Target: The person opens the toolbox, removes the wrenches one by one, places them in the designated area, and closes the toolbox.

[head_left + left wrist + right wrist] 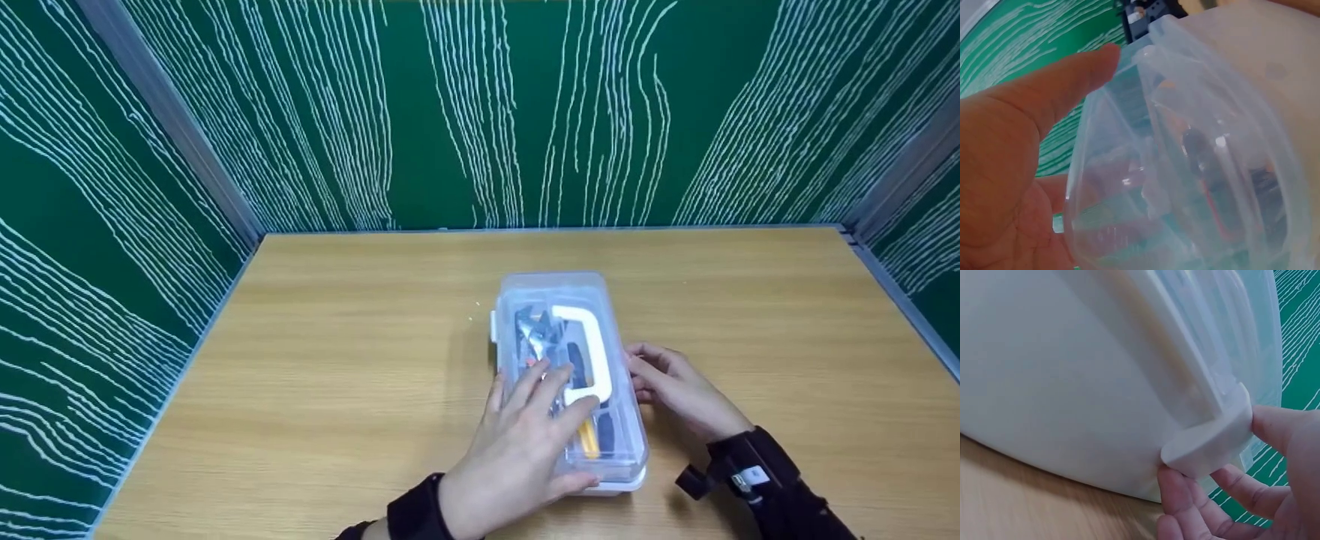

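Note:
A storage box with a clear lid point(551, 283) and a white base point(1072, 377) sits on the table. A white carry handle point(597, 352) lies flat on the lid. Through the plastic show a yellow-handled item point(588, 439), dark items and a shiny packet point(536, 330). My left hand point(517, 450) rests over the near left part of the lid, fingers spread and fairly straight. On the box's right side, my right hand point(686, 394) pinches a white latch point(1210, 441) between thumb and fingers. In the head view that latch is hidden by the hand.
The wooden table point(337, 360) surrounds the box. Green panels with white wavy lines point(465, 112) enclose the back and sides. Another white latch point(493, 326) is on the box's left side. A black wrist-worn camera point(694, 481) sticks out beside the right wrist.

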